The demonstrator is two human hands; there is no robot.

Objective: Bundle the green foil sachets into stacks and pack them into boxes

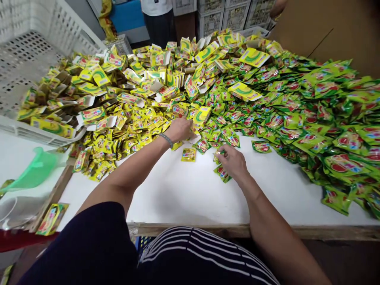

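Observation:
My left hand point(179, 130) reaches into the near edge of the pile, its fingers closed at the side of a small yellow carton point(202, 116) whose white end flap stands open. Just below it a single yellow sachet point(188, 154) lies flat on the white table. My right hand point(233, 161) is a little to the right, thumb and fingers pinched on a small green sachet point(218, 154), mostly hidden by the fingers. Another green sachet point(222, 173) lies under that hand. Loose green sachets point(215, 136) spread between the two hands.
Green packets point(297, 118) are heaped on the right, yellow sachets point(139, 122) at centre left, cartons point(166, 75) behind. A white crate point(38, 126) lies tipped at left, near a green scoop point(35, 170). Beyond the table stand a person point(157, 19) and stacked crates point(210, 19).

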